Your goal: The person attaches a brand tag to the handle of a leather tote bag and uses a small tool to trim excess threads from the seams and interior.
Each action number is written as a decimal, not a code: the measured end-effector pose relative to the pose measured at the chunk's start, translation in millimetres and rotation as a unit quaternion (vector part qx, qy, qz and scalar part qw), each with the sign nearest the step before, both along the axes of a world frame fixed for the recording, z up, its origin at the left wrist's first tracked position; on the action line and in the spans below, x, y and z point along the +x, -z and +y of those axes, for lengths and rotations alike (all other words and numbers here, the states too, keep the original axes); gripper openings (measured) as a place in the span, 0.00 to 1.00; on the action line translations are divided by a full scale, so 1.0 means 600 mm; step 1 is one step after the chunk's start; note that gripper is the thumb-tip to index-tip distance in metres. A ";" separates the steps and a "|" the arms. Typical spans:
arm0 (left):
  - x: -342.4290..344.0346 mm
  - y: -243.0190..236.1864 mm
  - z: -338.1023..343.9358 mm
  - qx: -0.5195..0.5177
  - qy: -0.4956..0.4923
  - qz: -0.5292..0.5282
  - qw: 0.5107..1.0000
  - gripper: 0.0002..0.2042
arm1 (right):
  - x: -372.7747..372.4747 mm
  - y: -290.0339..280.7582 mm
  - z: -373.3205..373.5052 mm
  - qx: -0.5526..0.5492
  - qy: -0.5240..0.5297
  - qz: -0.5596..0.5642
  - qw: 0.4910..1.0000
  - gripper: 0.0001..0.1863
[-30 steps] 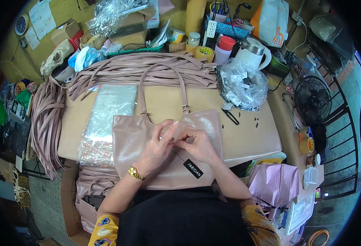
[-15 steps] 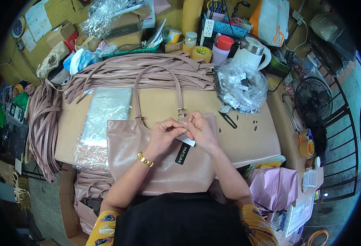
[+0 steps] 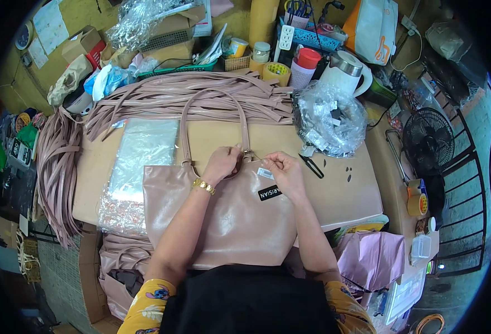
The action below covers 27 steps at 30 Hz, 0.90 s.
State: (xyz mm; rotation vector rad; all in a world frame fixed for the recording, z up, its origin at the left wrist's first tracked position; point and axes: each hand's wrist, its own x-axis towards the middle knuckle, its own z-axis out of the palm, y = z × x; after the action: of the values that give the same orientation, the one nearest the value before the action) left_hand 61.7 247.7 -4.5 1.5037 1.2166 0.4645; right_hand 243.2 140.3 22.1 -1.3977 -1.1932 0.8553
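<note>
Two bare hands were found over a pink handbag (image 3: pixel 217 228) lying flat on the counter (image 3: pixel 340 195). The right hand (image 3: pixel 282 171) had its fingertips pinched together on a thin cord; the left hand (image 3: pixel 224 163) was at the base of the handle (image 3: pixel 243 129), beside the buckle (image 3: pixel 247 153), its grip partly hidden and not determinable. Below the right hand, a white tag (image 3: pixel 265 173) and a black tag (image 3: pixel 269 193) lay against the bag's front. Done: handle attached, tags brought to the bag. Outstanding, in my judgement: securing the cord at the buckle; no finished fastening was visible. Farther out, black snips (image 3: pixel 313 166) and clear plastic sleeves (image 3: pixel 148 147) lay apart.
</note>
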 end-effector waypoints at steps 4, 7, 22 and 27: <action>0.018 -0.006 -0.012 0.061 -0.016 -0.050 0.997 0.13 | 0.008 -0.011 0.003 -0.040 -0.023 -0.007 0.999 0.04; 0.015 -0.052 -0.051 -0.050 -0.040 -0.195 0.979 0.09 | 0.027 0.020 0.013 -0.008 -0.045 -0.005 0.999 0.04; 0.020 0.005 -0.088 0.179 -0.088 -0.173 0.964 0.20 | 0.020 -0.021 0.067 -0.021 -0.138 0.014 0.990 0.07; 0.020 -0.006 -0.095 0.174 -0.099 -0.169 0.965 0.23 | 0.031 -0.022 0.084 -0.073 -0.177 -0.085 0.978 0.09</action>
State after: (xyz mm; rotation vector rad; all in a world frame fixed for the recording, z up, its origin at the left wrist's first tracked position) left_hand 74.0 190.6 -1.0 1.5174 1.0514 1.0711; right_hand 261.5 190.4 35.5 -1.4188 -1.5687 1.1058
